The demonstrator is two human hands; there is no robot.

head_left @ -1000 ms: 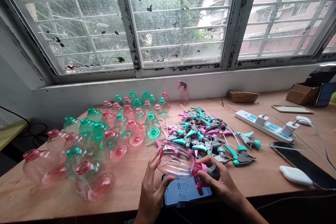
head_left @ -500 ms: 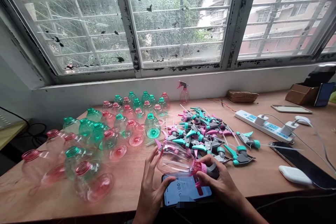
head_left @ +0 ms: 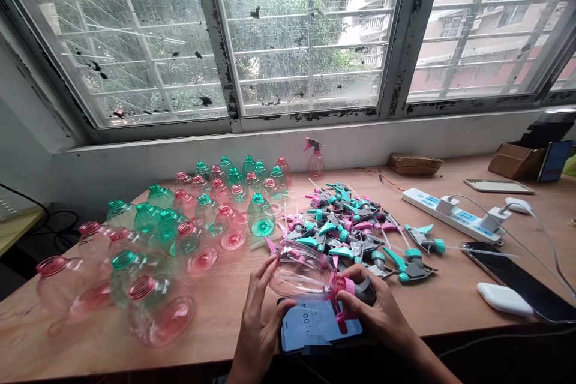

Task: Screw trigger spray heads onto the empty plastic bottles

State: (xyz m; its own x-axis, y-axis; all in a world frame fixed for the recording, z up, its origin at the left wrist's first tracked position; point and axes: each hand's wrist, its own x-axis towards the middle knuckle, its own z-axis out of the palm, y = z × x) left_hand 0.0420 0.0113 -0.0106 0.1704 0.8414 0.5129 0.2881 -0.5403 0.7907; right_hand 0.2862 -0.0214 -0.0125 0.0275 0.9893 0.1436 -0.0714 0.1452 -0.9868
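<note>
Pink bottle held sideways, left hand cupping its base, right hand pinching its collar.

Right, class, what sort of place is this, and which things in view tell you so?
Most likely a small makeshift indoor workspace: a wooden table stands below barred windows, bearing rows of open-necked pink and green bottles beside a heap of trigger sprayer heads.
</note>
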